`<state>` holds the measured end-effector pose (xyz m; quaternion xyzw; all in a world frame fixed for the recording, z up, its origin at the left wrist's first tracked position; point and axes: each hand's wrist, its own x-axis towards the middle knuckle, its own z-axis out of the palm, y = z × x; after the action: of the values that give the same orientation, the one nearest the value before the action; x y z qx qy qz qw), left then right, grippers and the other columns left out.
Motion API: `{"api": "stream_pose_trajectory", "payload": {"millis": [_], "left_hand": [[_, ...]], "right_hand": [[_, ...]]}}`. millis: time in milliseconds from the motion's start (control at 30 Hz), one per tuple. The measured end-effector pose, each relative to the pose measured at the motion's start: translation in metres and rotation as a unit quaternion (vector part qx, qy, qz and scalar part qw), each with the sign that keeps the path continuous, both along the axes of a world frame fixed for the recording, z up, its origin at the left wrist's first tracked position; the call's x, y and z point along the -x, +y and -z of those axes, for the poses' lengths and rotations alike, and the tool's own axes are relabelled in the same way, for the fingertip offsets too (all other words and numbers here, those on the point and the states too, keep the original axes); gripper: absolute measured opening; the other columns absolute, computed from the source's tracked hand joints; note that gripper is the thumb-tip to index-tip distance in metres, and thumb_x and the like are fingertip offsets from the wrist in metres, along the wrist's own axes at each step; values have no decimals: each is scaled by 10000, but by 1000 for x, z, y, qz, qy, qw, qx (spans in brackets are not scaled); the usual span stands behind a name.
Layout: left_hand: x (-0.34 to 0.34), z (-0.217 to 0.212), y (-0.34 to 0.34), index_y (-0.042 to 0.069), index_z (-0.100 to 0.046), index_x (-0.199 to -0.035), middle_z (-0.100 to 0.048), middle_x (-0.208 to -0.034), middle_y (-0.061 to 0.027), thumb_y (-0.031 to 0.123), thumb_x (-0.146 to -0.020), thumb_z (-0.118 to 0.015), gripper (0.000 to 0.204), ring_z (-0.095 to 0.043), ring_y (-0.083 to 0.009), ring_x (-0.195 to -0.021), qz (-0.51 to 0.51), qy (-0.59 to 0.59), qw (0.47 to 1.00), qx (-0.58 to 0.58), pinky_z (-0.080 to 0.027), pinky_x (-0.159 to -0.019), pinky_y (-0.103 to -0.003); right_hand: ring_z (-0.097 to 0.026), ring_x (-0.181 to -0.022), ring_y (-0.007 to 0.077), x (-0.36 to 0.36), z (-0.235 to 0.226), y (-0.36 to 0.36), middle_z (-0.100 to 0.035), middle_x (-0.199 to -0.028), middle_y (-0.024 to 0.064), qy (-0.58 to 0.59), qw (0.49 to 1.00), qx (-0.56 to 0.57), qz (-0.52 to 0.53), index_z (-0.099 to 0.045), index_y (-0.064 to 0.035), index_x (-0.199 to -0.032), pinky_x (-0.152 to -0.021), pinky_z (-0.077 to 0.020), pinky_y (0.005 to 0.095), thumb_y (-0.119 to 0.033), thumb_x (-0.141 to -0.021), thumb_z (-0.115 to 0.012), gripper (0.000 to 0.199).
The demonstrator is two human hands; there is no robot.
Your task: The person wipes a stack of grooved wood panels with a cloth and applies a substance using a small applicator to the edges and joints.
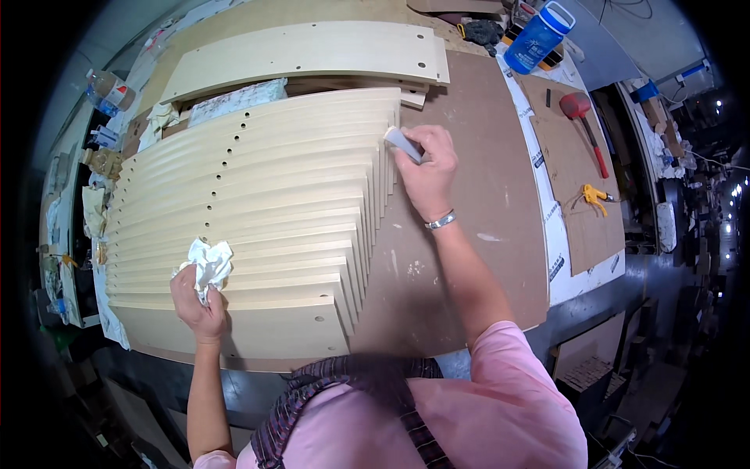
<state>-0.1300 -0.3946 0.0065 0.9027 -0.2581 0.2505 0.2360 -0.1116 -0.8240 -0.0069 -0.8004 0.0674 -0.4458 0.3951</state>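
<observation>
Pale wooden boards point(258, 211) lie fanned in an overlapping row across the table, several of them drilled with round holes. My left hand point(197, 309) is closed around a crumpled white cloth point(211, 262) above the near boards, left of the middle. At the far right end of the row, my right hand point(430, 168) grips a flat grey block point(404, 145), which looks like a sanding sponge. The block's tip is at the boards' right ends; whether it touches them I cannot tell.
More boards point(312, 55) are stacked at the back. A blue water bottle point(539, 39) stands far right, with a red-headed mallet point(576, 109) and a yellow air blow gun point(595, 197) nearer. Plastic bottles point(109, 92) line the left edge. Brown sheeting point(469, 258) covers the table.
</observation>
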Motion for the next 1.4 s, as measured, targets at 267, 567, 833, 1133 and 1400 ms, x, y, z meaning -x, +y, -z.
{"api": "stream_pose_trajectory", "payload": {"millis": [267,567,833,1133,1400], "left_hand": [[1,2,4,-40,-590,-1188,-601,-1127,-219,44,-808,-587,390,-582,-401,-1046,1,16,1000,-3,-460,-956,-435],[1,1,-1,-35,-596,-1146,-611,-1083,-220,68,-780,-585,380,-576,-410,-992,-5,6,1000,5,-467,-919,-462],[0,2,1,-44,-591,-1160,-606,-1087,-226,64,-780,-582,395,-572,-419,-993,-3,6,1000,1,-463,-924,-464],[1,0,2,-48,-592,-1153,-605,-1075,-231,74,-784,-573,389,-574,-420,-993,-6,12,1000,4,-464,-924,-464],[1,3,7,-47,-586,-1195,-595,-1132,-220,39,-808,-581,396,-572,-397,-1061,8,24,1000,3,-443,-978,-430]], "right_hand": [[-630,-831,236,4,0,0,-663,-906,100,16,1000,16,-19,-711,-26,-892,-699,-518,330,14,-683,-756,217],[-606,-856,299,12,2,3,-650,-881,101,28,999,6,-26,-700,-43,-860,-761,-502,379,24,-675,-690,197],[-602,-856,301,13,-3,8,-638,-884,99,28,999,3,-32,-679,-37,-865,-746,-505,386,24,-673,-694,202],[-625,-777,229,0,0,7,-638,-842,88,43,999,6,-3,-695,-8,-892,-680,-510,336,25,-703,-723,193],[-626,-804,182,-8,14,-5,-637,-881,78,46,997,-46,-31,-701,-1,-920,-689,-513,304,8,-735,-750,192]]}}
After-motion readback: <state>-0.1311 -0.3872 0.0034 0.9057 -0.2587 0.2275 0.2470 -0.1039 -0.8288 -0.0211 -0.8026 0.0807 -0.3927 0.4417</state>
